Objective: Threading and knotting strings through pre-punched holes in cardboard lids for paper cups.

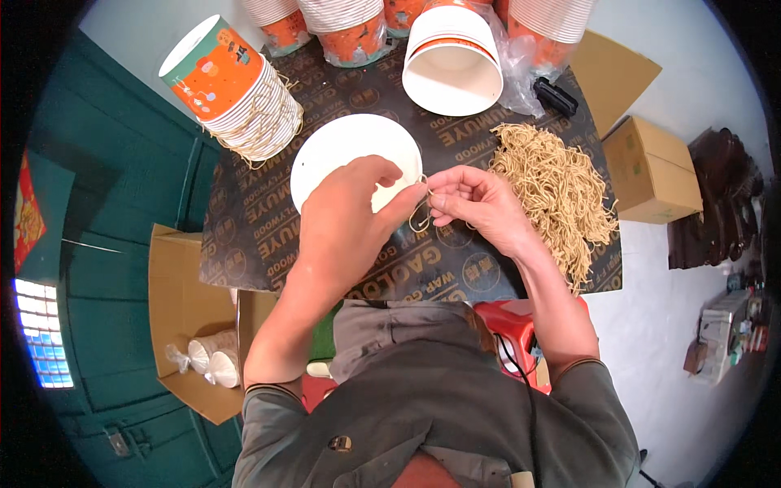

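1. Pinching one thin tan cord now between thumb and fingertips of the right hand, with the other fingers curled in behind!
2. Coming from the other side with the left hand: half-spread, with a clear gap between thumb and index finger, and with the thumb tip right at the cord; hard to tell whether gripping it.
3. Dangling in a small loop under the fingertips, that cord, just off the right rim of a round white container and above the dark printed desk.
4. Heaped beside the right forearm, in one big tangle: a pile of tan cords.
5. Over to the far left, leaning: an orange-and-green stack of tubs, draped with more tan strands.
6. Beyond the container, tipped toward the near side: a white-mouthed tub, near a black object and crinkled clear plastic.
7. Below the desk at left: a cardboard box, with wrapped white goods inside.
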Action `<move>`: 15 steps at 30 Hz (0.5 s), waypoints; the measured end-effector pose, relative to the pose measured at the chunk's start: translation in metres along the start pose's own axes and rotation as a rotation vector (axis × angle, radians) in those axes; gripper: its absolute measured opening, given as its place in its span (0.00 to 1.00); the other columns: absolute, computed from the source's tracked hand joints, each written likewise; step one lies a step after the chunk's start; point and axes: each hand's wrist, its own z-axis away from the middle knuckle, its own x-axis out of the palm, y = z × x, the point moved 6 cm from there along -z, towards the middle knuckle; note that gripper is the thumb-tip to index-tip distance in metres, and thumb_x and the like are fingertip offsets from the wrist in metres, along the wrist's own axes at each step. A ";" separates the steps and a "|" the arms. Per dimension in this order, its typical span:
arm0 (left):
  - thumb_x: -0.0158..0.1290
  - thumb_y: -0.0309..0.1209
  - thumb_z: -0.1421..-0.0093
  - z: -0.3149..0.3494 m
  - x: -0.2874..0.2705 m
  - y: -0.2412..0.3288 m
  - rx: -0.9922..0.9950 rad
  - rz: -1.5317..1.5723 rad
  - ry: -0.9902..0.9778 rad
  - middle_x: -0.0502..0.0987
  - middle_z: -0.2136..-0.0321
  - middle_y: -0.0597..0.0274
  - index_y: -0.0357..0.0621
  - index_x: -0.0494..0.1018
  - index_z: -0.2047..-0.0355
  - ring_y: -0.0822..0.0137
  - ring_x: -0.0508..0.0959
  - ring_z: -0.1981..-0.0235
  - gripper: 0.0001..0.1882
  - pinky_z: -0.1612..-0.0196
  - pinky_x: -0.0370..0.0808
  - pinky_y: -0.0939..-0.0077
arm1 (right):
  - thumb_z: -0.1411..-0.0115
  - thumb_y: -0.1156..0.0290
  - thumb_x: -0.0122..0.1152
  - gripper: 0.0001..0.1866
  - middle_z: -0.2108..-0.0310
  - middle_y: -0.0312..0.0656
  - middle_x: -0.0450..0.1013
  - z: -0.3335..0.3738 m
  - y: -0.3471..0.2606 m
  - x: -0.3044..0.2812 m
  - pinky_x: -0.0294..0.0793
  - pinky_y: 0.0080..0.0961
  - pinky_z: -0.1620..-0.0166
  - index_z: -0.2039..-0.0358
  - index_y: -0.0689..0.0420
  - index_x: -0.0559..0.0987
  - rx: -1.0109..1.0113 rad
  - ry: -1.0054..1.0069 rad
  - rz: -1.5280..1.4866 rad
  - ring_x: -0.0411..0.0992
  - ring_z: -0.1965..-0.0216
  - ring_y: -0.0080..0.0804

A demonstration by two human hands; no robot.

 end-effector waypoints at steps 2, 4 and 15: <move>0.67 0.38 0.30 0.000 0.005 0.007 0.110 -0.086 0.096 0.86 0.61 0.56 0.42 0.81 0.56 0.51 0.86 0.60 0.13 0.57 0.81 0.57 | 0.26 0.72 0.72 0.12 0.59 0.36 0.86 0.001 0.000 0.000 0.87 0.23 0.52 0.47 0.62 0.86 0.003 0.011 0.024 0.84 0.59 0.20; 0.67 0.36 0.32 -0.003 0.010 0.011 0.107 -0.109 0.143 0.85 0.63 0.55 0.39 0.83 0.58 0.57 0.85 0.63 0.12 0.57 0.82 0.62 | 0.26 0.71 0.72 0.11 0.60 0.36 0.86 0.002 0.001 -0.001 0.87 0.24 0.52 0.48 0.62 0.86 0.005 0.023 0.047 0.84 0.59 0.20; 0.64 0.26 0.31 -0.001 0.018 0.009 -0.021 0.174 0.158 0.86 0.66 0.57 0.38 0.82 0.58 0.65 0.86 0.68 0.04 0.62 0.81 0.69 | 0.25 0.71 0.70 0.08 0.62 0.34 0.85 0.016 -0.009 0.007 0.84 0.19 0.58 0.53 0.62 0.86 -0.166 0.189 0.078 0.81 0.64 0.16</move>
